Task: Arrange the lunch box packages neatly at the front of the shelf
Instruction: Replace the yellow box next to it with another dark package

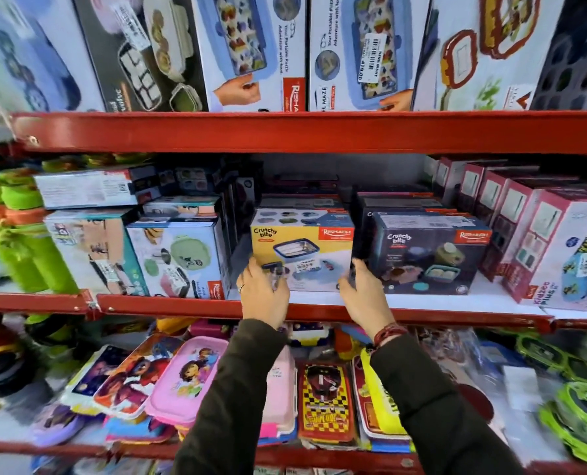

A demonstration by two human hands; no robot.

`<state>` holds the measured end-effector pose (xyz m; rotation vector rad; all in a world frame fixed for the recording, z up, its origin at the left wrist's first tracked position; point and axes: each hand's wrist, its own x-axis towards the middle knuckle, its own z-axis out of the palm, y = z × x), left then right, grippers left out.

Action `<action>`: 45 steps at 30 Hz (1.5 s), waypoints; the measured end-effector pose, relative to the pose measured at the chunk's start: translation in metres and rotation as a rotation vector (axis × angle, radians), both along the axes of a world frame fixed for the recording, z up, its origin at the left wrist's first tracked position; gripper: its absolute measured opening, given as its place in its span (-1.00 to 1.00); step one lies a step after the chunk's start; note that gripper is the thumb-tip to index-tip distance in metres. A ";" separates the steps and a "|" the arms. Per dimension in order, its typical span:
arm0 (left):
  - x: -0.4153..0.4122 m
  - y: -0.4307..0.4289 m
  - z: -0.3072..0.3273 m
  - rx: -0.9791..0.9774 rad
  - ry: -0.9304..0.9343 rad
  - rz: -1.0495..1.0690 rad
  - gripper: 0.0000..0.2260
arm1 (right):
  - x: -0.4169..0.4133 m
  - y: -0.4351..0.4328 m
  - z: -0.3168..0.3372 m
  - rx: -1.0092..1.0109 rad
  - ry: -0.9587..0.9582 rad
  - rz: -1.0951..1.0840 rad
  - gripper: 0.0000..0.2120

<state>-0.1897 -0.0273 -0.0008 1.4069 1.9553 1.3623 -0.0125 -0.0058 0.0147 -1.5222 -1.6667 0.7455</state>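
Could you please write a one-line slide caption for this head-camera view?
Both hands, left and right, grip the yellow box on the middle shelf, beside a dark box.

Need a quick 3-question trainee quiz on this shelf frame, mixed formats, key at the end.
1. True or false: both hands are on the yellow Crunchy Bite box.
2. Multiple choice: the dark blue Crunchy Bite box sits where, relative to the yellow one? A) to its left B) to its right C) on the shelf below
3. Fill in: the left hand wears a ____ on one finger.

Key:
1. True: the left hand is at its lower left corner, the right hand at its right edge.
2. B
3. ring
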 end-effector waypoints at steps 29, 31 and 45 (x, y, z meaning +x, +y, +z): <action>-0.048 -0.004 0.031 0.344 -0.114 -0.254 -0.49 | 0.017 -0.013 0.023 0.217 0.479 -0.016 -0.66; -0.044 0.003 0.031 0.303 -0.066 -0.166 -0.48 | 0.013 -0.008 0.020 0.210 0.432 0.001 -0.64; -0.027 0.006 0.028 0.160 -0.277 -0.169 -0.45 | 0.001 0.002 0.001 0.030 0.344 0.034 -0.35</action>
